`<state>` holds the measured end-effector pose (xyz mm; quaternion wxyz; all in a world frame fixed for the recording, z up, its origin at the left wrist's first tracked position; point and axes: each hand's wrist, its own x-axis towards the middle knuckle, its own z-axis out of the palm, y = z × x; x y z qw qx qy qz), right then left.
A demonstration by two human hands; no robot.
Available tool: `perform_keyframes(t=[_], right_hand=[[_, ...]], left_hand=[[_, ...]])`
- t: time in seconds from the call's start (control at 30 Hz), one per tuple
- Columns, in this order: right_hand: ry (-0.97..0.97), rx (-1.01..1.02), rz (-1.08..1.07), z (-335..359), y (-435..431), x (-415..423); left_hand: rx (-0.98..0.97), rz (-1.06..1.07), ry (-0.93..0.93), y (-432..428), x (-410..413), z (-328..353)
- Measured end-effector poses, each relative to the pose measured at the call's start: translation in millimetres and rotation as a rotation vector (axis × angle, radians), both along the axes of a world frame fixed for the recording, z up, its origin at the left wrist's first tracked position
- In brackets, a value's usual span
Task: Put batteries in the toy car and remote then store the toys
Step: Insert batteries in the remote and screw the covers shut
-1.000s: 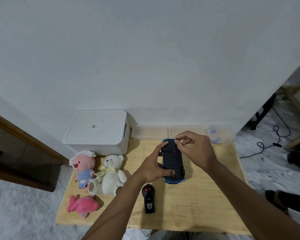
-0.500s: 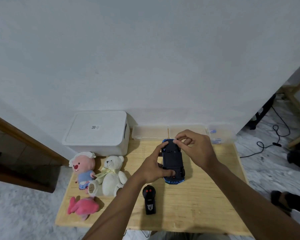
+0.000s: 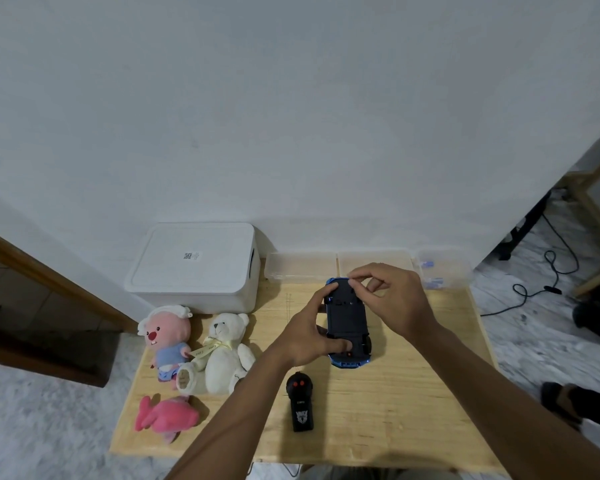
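Left hand point(image 3: 305, 336) grasping upturned toy car point(image 3: 347, 322), right hand point(image 3: 392, 296) pinching it, box label point(image 3: 191, 255) illegible

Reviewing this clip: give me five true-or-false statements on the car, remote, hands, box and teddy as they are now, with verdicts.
1. The car is underside up. True.
2. The left hand holds the remote. False: it grips the car; the remote lies untouched on the table.
3. The right hand has its fingers at the car's far end. True.
4. The white box is open. False: its lid is on.
5. The teddy lies right of the car. False: it lies left of it.
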<state>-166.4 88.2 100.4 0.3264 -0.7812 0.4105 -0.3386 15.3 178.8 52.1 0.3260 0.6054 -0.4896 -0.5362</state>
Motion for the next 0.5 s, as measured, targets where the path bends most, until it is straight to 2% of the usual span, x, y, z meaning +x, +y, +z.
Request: perform_keyframes(t=[0.13, 0.33, 0.5], right_hand=[[0.003, -0.043, 0.008, -1.3, 0.3, -0.2], [-0.062, 0.107, -0.052, -4.5, -1.5, 2.7], [0.000, -0.008, -0.007, -6.3, 2.6, 1.6]], left_hand=[[0.006, 0.000, 0.003, 0.1, 0.4, 0.2], [0.009, -0.007, -0.006, -0.3, 2.9, 1.6], [0.004, -0.009, -0.009, -0.7, 3.9, 2.2]])
